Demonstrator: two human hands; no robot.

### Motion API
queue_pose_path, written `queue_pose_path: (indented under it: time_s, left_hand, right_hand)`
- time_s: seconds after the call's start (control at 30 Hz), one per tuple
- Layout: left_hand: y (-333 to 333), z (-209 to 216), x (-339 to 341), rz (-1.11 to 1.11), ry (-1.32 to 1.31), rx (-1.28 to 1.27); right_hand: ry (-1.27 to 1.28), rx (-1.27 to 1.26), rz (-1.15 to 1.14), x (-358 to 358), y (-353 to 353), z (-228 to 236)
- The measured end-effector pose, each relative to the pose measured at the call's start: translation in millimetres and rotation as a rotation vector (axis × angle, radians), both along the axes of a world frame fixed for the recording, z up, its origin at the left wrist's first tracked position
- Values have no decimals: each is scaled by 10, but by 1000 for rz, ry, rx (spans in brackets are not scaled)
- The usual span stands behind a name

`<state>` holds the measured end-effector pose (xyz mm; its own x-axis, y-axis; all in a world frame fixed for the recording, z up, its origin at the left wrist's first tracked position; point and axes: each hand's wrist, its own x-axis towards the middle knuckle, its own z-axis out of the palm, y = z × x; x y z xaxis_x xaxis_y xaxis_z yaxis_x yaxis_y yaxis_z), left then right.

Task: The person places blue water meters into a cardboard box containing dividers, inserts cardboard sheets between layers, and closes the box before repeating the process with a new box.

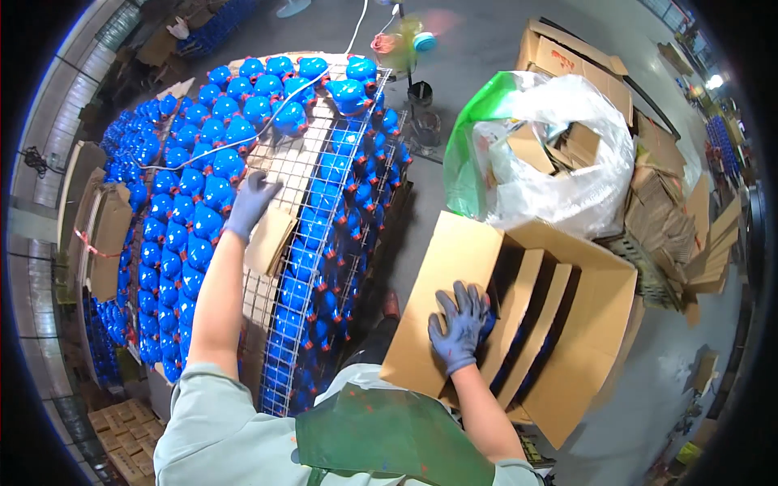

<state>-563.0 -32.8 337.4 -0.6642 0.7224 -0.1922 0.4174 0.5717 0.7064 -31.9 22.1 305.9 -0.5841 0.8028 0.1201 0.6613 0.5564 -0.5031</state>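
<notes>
Left hand (254,202) is stretched over the blue pieces (216,193), right by a small stack of brown cardboard (271,240). Fingers are loosely bent and the palm's turned away, so I can't tell if it's gripping anything. Right hand (461,326) has its fingers spread wide over the left flap of an open box (596,324), tips right next to a bit of blue at the opening. Can't say whether it's touching that.

The pieces are shiny, rounded blue things with red ends, sitting in packed rows on the left, more under a wire mesh (258,285). Far left rows blur together, and mesh covers plenty of the near ones.

The box has upright cardboard dividers (515,312) making narrow slots; it's dark down there, only hints of blue show. Beyond it on the far right, a clear-and-green plastic bag (551,198) holds cardboard scraps (579,146).
</notes>
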Motion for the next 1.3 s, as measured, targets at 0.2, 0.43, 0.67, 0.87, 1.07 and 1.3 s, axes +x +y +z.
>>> queue_pose_path:
  time_s: [0.2, 0.43, 0.67, 0.87, 1.07, 1.3]
  left_hand:
    - [1674, -606, -519, 583, -1031, 381]
    - [1982, -903, -529, 567, -1381, 559]
    - [1319, -319, 170, 72, -1952, 452]
    - [444, 490, 2431, -133, -1323, 101]
    - [443, 1314, 3886, -1110, -63, 91]
    - [599, 2770, 3985, -1226, -452, 817]
  right_hand:
    - [-125, 64, -4, -40, 3, -49]
    - [-157, 18, -45, -31, -13, -5]
    - [-28, -4, -58, -72, 21, 30]
    - [608, -345, -225, 58, 183, 356]
    - [1650, -1183, -314, 492, 545, 593]
    - [1343, -374, -631, 978, 1015, 400]
